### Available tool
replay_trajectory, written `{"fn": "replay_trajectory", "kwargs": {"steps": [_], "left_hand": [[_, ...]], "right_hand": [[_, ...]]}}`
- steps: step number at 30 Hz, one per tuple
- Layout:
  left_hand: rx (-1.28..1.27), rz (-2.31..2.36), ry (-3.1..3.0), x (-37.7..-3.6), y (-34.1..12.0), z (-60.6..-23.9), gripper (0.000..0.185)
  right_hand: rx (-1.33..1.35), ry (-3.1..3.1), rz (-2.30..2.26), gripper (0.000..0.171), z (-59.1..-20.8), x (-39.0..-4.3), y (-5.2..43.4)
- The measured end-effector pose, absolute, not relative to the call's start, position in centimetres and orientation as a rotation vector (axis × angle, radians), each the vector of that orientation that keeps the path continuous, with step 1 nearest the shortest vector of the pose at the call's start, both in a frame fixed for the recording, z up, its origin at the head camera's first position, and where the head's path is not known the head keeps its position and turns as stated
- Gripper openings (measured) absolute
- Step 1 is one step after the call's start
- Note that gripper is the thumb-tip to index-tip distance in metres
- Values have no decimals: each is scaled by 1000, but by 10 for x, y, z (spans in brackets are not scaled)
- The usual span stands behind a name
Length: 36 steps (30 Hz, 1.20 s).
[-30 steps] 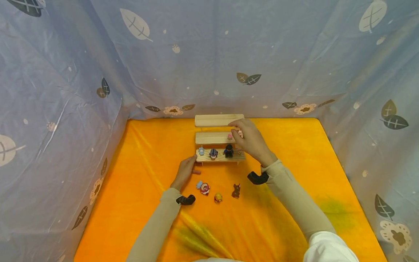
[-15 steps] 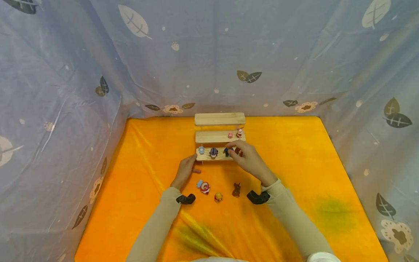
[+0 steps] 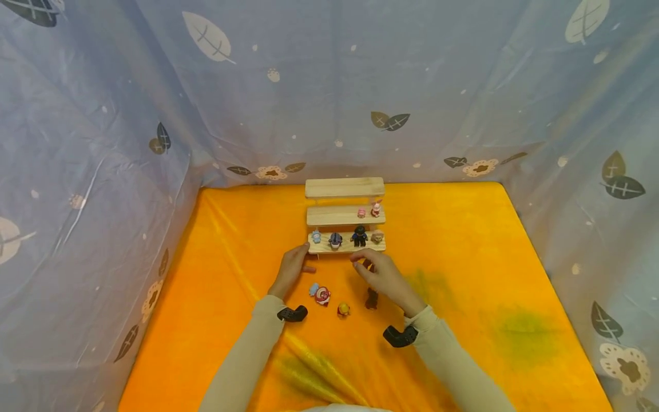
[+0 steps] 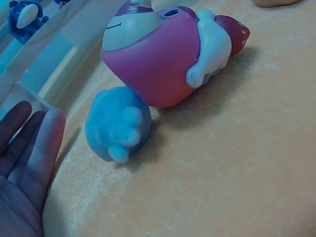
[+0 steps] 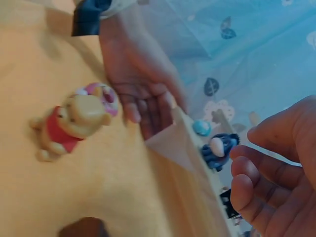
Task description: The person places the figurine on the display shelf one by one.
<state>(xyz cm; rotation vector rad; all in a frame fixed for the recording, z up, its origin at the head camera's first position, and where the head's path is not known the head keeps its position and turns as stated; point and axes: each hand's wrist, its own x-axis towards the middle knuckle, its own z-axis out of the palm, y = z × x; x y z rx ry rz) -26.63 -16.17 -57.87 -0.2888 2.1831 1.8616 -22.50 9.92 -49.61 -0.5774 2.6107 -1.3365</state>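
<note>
Right hand (image 3: 378, 276) has pulled back off the wooden stepped shelf (image 3: 345, 216) toward the near side, now over the orange counter (image 3: 463, 274) just above the brown figure (image 3: 371, 298); fingers loosely curled, holding nothing. Left hand (image 3: 292, 268) rests flat and relaxed against the shelf's bottom-left corner, bracing it. Loose on the counter near the front edge: pink figure (image 3: 322, 296) lying on its side touching a small blue figure (image 3: 313, 289), a yellow bear figure (image 3: 343, 310), then the brown one. Bottom step holds four figures, middle step two at its right end, top step bare. Best approach, likely: pinch the brown figure by its body, keep it upright, keep the left hand steadying the shelf.
</note>
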Motion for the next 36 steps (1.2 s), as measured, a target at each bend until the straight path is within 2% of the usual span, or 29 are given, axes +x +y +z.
{"fn": "replay_trajectory", "kwargs": {"steps": [8, 14, 21, 36], "left_hand": [[-300, 1883, 2169, -266, -160, -580, 61], [-301, 1877, 2175, -266, -160, -580, 60], [-309, 1877, 2168, -266, -161, -580, 60], [-302, 1850, 2198, -263, -162, -578, 63]], "right_hand": [[-564, 2469, -1394, 29, -517, -209, 93], [-570, 2442, -1424, 28, -535, -200, 87], [-520, 2385, -1428, 30, -543, -192, 86], [-612, 2295, -1288, 35, -560, -184, 85]]}}
